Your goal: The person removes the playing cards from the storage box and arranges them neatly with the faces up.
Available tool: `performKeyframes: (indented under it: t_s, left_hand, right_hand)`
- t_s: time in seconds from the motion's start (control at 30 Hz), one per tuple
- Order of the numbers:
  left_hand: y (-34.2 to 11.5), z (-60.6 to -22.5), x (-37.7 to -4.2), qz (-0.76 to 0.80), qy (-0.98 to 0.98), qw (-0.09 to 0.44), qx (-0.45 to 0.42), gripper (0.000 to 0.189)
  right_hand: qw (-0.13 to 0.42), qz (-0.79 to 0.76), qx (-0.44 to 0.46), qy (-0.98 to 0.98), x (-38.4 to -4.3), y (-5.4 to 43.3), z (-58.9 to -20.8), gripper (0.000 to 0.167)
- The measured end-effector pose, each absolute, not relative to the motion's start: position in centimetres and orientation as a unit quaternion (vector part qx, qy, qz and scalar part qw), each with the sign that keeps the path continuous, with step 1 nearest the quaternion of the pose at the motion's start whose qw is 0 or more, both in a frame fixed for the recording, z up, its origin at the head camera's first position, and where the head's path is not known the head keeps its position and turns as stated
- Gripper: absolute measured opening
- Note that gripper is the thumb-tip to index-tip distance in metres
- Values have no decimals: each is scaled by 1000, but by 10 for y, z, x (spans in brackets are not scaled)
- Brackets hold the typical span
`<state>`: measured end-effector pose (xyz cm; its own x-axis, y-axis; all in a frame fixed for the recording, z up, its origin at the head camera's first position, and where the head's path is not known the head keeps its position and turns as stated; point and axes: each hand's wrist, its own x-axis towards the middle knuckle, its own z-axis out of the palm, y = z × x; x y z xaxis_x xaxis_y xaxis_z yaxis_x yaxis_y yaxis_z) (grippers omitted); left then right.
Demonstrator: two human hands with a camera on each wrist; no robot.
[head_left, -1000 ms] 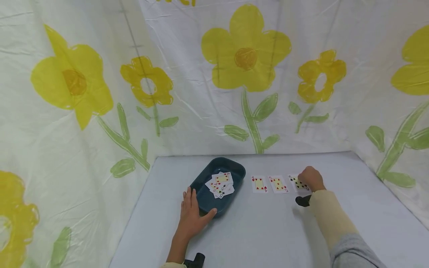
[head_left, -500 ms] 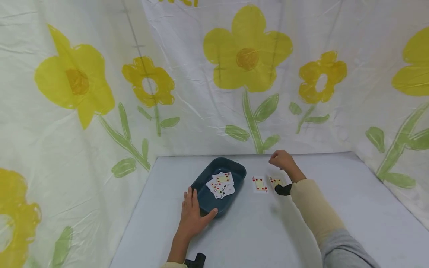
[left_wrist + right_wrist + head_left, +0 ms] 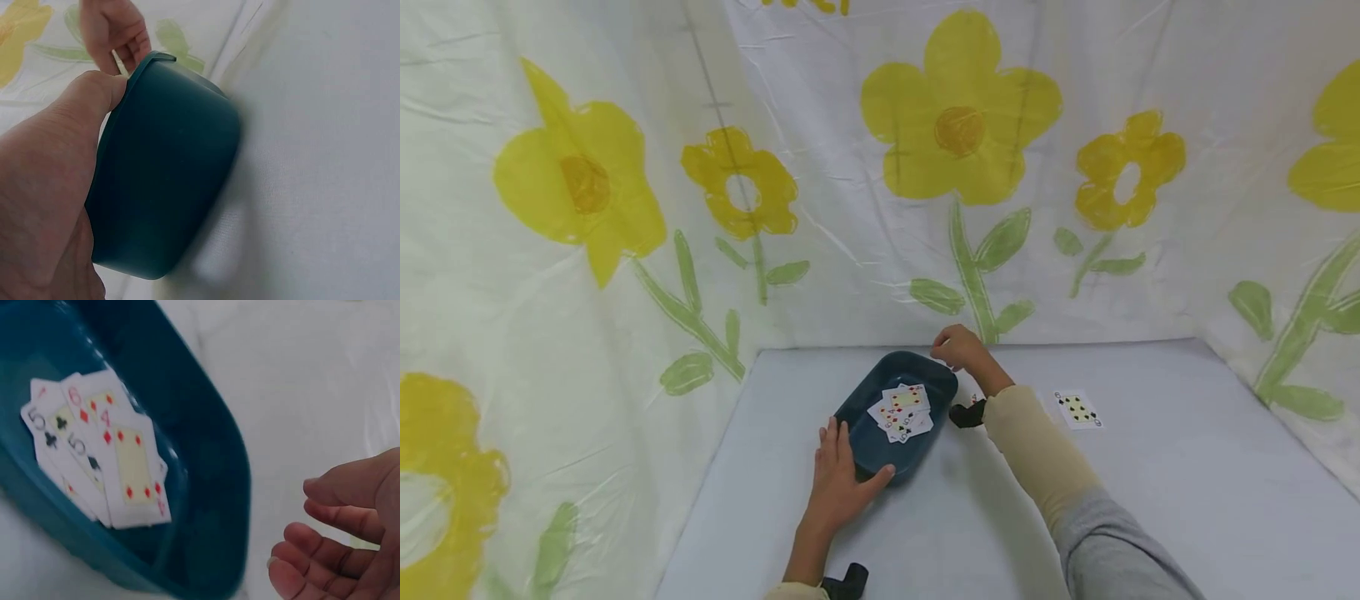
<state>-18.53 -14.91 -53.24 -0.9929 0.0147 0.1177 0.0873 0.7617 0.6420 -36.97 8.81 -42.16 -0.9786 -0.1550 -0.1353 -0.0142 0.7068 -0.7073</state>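
My left hand (image 3: 837,487) rests on the near left corner of a dark teal tray (image 3: 863,454), fingers straight along its side and thumb at the near rim. In the tray lies a loose pile of face-up playing cards (image 3: 131,465), a four of diamonds on top. My right hand (image 3: 961,348) hovers at the tray's far right corner, fingers loosely bent. The right wrist view shows nothing between its thumb and fingers (image 3: 328,544). A red-marked card (image 3: 976,399) shows partly beside the right wrist. A black six (image 3: 1078,410) lies face up farther right.
The white tabletop (image 3: 1157,500) ends at the back against a white sheet (image 3: 850,283) with painted yellow flowers. A black wrist device (image 3: 967,414) on the right arm overhangs the cards beside the tray. The right forearm (image 3: 1037,450) crosses in front of the table's middle.
My right hand has moved left from over the black six, past the other two table cards, to the tray's far right corner. The left hand and tray stay put.
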Motion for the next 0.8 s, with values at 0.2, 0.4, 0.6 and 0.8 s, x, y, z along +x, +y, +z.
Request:
performKeyframes:
  t_s: [0.2,0.4,0.6,0.8]
  left_hand:
    - [-145,-532,-186,-342,-938,40,-29,114]
    - [-142,-534,-187,-345,-937,39,-35,115]
    - [-142,-534,-187,-340,-939,40,-41,114]
    - [-143,-533,-186,-339,-939,45,-38,114]
  right_hand:
    - [102,-360,-54,926,-368,60,-437,11]
    - [116,-267,-67,954,-369,43,-463,15]
    - [125,-252,-53,958,-358,36,-482,15]
    - [108,-247,-60,961,-342,27,-484,47]
